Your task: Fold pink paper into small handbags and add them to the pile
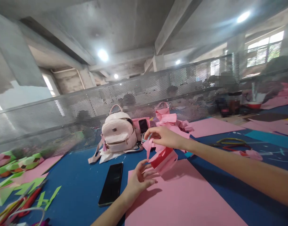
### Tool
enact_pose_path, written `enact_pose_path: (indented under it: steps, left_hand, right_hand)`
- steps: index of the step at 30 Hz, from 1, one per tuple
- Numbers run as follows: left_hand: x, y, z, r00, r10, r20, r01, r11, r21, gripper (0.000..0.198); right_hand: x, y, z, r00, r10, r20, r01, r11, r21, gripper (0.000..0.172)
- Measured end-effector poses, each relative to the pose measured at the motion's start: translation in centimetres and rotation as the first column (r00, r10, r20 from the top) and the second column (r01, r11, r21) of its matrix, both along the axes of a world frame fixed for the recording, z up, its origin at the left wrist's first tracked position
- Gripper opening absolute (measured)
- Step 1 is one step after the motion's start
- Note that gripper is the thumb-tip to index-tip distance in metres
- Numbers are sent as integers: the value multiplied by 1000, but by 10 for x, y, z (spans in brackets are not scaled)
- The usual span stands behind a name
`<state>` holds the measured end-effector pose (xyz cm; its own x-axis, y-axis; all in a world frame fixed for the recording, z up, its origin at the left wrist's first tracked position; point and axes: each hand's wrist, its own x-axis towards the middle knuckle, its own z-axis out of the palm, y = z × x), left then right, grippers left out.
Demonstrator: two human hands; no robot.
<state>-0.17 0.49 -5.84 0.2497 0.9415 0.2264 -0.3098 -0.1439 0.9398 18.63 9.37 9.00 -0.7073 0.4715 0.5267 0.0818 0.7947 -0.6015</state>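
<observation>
My right hand (166, 136) is raised over the table with its fingers closed on a folded pink paper piece (163, 159), which hangs below the palm and shows a red inner side. Just to the left and lower, my left hand (140, 179) has its fingers apart and curved, its tips near the hanging piece. Nothing shows between those fingers. Under both hands lies a large flat sheet of pink paper (179, 201). A black phone (111, 184) rests on the blue table left of my left hand.
A pale pink backpack (118, 133) stands behind, beside crumpled pink paper shapes (167, 117). Scissors (31, 199) and green paper strips (48, 197) lie at left. Yellow-handled scissors (231, 141) are on the right. A perforated metal divider (144, 91) runs along the back.
</observation>
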Motion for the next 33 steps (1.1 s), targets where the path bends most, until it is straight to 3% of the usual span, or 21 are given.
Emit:
enact_pose_path:
  steps: [5, 12, 19, 22, 27, 28, 31, 33]
  left_hand:
    - [1, 4, -4, 993, 121, -14, -119, 989, 92, 67]
    - [-3, 3, 1, 967, 247, -65, -234, 958, 165, 34]
    - [-4, 4, 4, 932, 361, -28, -343, 904, 253, 25]
    - [-2, 3, 4, 905, 424, -34, -399, 874, 277, 23]
    - [-2, -2, 5, 890, 447, -89, -403, 863, 303, 25]
    - [-2, -2, 5, 892, 442, -99, -396, 867, 301, 25]
    - [-2, -1, 4, 912, 393, -121, -348, 894, 281, 24]
    - [-2, 1, 3, 926, 361, -110, -323, 910, 261, 35]
  right_hand:
    - [-9, -21, 9, 982, -16, 186, -28, 973, 229, 36]
    - [-25, -43, 19, 961, -122, 247, -7, 885, 465, 26]
    - [-22, -37, 25, 821, -473, 319, 98, 668, 738, 27]
    - [-20, -27, 23, 763, -563, 317, 145, 627, 766, 28]
    - [-20, -19, 17, 752, -576, 320, 180, 647, 741, 26]
    - [-21, -19, 16, 768, -553, 322, 189, 676, 712, 27]
    - [-20, -22, 18, 846, -299, 442, 69, 883, 465, 24]
    - [-17, -20, 26, 873, -97, 478, -41, 962, 270, 22]
